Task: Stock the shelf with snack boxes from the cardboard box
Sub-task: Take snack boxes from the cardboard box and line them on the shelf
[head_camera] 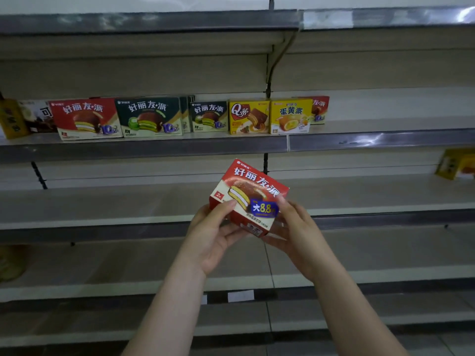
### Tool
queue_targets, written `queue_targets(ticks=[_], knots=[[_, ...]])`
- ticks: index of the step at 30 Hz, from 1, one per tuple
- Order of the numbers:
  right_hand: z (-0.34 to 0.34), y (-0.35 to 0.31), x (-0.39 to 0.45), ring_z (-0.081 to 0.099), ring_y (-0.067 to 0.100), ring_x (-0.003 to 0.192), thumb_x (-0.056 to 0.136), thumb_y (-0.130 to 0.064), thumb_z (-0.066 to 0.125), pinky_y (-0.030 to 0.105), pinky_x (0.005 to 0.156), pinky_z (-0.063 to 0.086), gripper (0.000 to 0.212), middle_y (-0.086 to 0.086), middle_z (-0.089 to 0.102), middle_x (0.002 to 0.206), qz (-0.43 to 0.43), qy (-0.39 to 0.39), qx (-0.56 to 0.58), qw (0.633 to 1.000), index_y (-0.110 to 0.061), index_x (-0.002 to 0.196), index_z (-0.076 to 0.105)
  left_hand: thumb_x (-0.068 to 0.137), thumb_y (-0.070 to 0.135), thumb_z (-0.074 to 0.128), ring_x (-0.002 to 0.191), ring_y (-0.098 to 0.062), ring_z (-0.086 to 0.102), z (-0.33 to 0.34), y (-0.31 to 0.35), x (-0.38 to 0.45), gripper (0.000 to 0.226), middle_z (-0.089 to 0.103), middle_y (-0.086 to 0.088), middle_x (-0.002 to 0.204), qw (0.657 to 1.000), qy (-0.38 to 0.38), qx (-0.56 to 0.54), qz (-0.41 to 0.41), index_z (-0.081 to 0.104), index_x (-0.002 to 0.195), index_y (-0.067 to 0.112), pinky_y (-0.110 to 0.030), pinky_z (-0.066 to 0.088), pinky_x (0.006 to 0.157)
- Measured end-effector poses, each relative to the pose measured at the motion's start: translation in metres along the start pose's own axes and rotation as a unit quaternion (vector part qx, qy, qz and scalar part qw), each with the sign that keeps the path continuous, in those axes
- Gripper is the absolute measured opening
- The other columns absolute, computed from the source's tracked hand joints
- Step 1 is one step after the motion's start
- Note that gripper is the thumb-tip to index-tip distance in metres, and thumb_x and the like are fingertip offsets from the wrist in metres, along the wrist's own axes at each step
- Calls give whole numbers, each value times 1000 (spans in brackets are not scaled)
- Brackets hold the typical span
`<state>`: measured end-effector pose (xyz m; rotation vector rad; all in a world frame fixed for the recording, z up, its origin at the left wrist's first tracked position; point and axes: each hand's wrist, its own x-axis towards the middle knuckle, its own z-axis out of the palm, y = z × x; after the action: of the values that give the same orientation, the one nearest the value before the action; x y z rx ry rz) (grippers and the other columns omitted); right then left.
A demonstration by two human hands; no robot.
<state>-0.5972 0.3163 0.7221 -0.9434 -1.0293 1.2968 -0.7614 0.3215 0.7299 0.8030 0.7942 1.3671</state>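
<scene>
A store shelving unit (pixel 144 147) with several grey-edged tiers fills the view. On its upper stocked tier stands a row of snack boxes: a large red chocolate pie box (pixel 86 118), just beside it a dark green pie box (pixel 149 116), a smaller green pie box (pixel 208 116) set further back, then a yellow Q-cake box (pixel 248 116) touching a yellow egg-yolk pie box (pixel 290 116), with another red box (pixel 320 109) partly hidden behind that one. Held in the air in front of the tier below is a small red chocolate pie box (pixel 248 197), tilted. The left hand (pixel 213 235) grips its lower left corner with curled fingers, and the right hand (pixel 299 233) pinches its right edge.
</scene>
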Motion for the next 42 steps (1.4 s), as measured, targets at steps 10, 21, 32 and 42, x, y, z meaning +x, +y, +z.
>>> queue_targets(ticks=[10,21,32,42], knots=[[-64,-110,28,72,18,80,91,-14,62,34,73,58,47,9,72,100,-109,73,8,991,-10,135,48,88,42,63,102,-10,61,115,29,42,18,67,8,108,875,-32,422,233,69,99,29,-32,49,87],[-138,-202,127,66,16,75,97,-4,50,35,76,56,27,3,66,92,-167,106,-124,972,-9,123,52,92,33,62,74,-19,58,230,46,155,22,65,1,78,749,-66,595,284,69,89,12,-28,44,62],[-193,-201,230,66,23,98,88,-2,65,48,89,54,59,5,60,120,-97,97,-313,940,-15,139,38,88,33,68,70,-16,53,267,27,240,19,59,3,80,615,-49,745,255,60,86,16,-24,36,55],[-191,-217,291,59,29,105,83,-12,72,48,80,58,70,10,53,128,-76,72,-501,859,-17,142,34,94,2,48,83,-23,49,303,18,277,33,57,-9,102,508,21,850,139,56,125,4,-29,43,72]])
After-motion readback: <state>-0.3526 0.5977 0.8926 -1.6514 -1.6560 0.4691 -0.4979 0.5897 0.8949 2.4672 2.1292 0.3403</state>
